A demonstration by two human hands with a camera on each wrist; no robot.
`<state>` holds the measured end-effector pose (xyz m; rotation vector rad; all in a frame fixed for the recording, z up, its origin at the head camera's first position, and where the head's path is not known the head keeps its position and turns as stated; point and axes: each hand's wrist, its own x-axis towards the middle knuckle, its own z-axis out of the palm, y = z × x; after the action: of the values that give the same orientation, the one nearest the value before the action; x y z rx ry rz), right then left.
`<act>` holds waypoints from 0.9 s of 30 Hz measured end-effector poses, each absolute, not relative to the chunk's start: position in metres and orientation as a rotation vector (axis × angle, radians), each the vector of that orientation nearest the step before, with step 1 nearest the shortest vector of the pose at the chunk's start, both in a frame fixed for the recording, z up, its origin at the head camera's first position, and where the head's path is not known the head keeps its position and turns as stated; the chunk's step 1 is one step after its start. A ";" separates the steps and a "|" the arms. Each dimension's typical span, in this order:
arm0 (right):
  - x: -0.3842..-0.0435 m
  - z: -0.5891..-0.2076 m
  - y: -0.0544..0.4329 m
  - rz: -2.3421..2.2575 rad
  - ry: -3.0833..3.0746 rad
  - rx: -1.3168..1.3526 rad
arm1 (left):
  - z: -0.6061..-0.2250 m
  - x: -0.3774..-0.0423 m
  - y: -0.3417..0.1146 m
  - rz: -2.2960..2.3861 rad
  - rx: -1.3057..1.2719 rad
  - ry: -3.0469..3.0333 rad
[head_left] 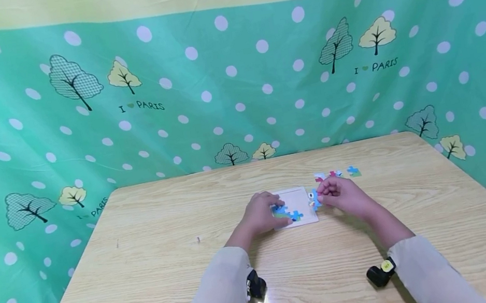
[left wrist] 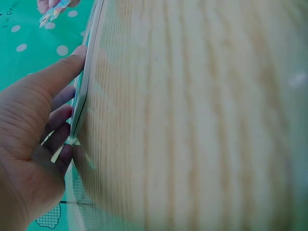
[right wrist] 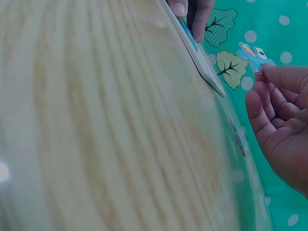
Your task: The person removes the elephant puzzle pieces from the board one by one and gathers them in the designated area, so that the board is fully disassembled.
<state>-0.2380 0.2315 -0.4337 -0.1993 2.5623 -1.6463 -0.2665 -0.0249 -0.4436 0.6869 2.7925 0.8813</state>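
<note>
A white puzzle tray (head_left: 296, 199) lies on the table with several joined blue and green pieces (head_left: 287, 213) in its near left part. My left hand (head_left: 262, 213) holds the tray at its left side, thumb at the near rim and fingers reaching over the left part. In the left wrist view, the left hand's thumb (left wrist: 72, 62) lies against the tray's edge. Just off the tray's right rim, my right hand (head_left: 342, 194) pinches a blue puzzle piece (head_left: 314, 199) between thumb and forefinger. The right wrist view shows this puzzle piece (right wrist: 255, 57) raised, with an eye and striped print.
Loose puzzle pieces (head_left: 353, 171) lie on the table behind the right hand, some partly hidden by it. The wood-grain table (head_left: 164, 226) meets a green dotted cloth (head_left: 188, 102) at the back. Small dark marks (head_left: 198, 240) show left of the tray.
</note>
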 end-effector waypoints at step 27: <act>-0.228 -0.430 0.273 -1.740 2.520 -0.144 | -0.443 -0.266 -0.024 0.884 0.680 2.793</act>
<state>-0.2282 0.2735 -0.4301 -0.1438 2.5199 -1.7399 -0.2659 -0.0241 -0.4428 0.6802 2.7928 0.8835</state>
